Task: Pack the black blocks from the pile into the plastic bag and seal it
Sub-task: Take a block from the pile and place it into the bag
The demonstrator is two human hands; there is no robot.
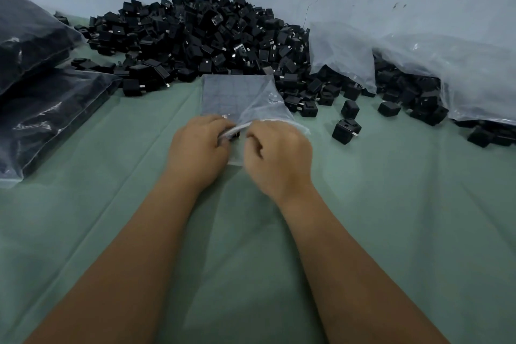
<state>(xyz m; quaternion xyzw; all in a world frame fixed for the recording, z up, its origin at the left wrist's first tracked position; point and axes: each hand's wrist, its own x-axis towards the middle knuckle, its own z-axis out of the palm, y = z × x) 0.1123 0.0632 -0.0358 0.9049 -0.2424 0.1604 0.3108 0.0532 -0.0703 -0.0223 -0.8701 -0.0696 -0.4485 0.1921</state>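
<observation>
The plastic bag (236, 98) lies flat on the green cloth (391, 204) just in front of the pile (195, 33), long axis running from pile toward the person, mouth at the near end. Left hand (198, 145) and right hand (279, 155) both pinch that mouth edge (rows of black blocks show inside).

blocks (195, 33): matt black plastic | bag (234, 95): translucent film (glossy) | cloth (251, 232): smooth
</observation>
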